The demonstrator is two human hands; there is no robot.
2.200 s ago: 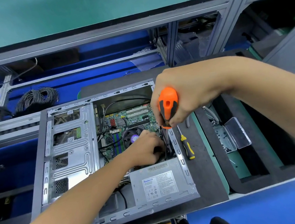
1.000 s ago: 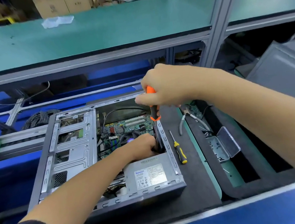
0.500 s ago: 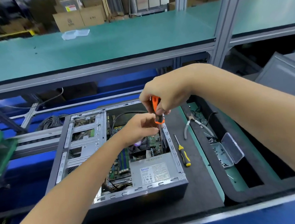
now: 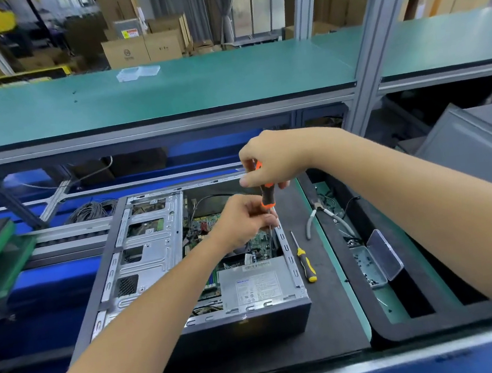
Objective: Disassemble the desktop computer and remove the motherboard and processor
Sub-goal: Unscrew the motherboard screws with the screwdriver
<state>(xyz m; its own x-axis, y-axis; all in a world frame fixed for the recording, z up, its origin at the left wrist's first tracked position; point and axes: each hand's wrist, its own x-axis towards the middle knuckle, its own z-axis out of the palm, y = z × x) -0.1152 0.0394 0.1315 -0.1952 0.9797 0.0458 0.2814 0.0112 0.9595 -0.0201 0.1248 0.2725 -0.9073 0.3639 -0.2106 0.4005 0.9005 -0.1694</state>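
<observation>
Orange-handled screwdriver [image 4: 267,194] now stands raised over the open desktop computer case [image 4: 186,269], its shaft running down toward the motherboard [image 4: 258,240] just behind the power supply [image 4: 257,286]. A second ago the left hand [image 4: 242,220] was down inside the case beside the CPU fan; it has since come up, and its fingers now pinch the shaft just below the handle, while the right hand [image 4: 269,160] grips the handle top, fingers curled round it. Likely reading: one screw done or driver being reseated w/ the tip steadied for the next; tip itself hidden. Motherboard and processor remain inside the case, near the worktop's middle. Yellow-handled screwdriver [image 4: 305,264] and pliers [image 4: 319,218] lie on the black mat [image 4: 330,314] right of the case; small parts box [image 4: 372,260] sits open beyond.
</observation>
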